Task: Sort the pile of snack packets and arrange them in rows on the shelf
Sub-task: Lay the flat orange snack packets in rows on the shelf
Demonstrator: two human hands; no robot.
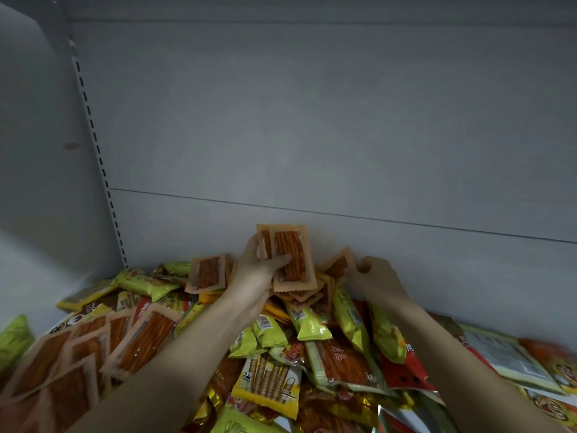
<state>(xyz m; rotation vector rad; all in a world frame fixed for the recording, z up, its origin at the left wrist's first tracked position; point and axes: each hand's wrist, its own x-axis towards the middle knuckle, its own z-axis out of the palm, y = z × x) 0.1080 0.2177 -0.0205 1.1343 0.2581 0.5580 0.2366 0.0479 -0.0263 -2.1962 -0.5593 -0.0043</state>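
A big pile of snack packets [281, 354] covers the shelf floor: clear orange packets of red spicy strips, lime-green packets, yellow wafer-roll packets. My left hand [259, 273] holds up a small stack of orange strip packets [288, 260], thumb across the front one, above the back of the pile. My right hand [374, 276] is to their right, near the back wall, fingers curled around the edge of another orange strip packet [338, 264] lying on the pile. More orange strip packets [93, 348] lie together at the lower left.
The grey back wall [312, 120] of the shelf rises behind the pile. A slotted upright rail [93, 135] runs down the left corner beside the side panel. Bare shelf floor [37, 276] shows at the far left.
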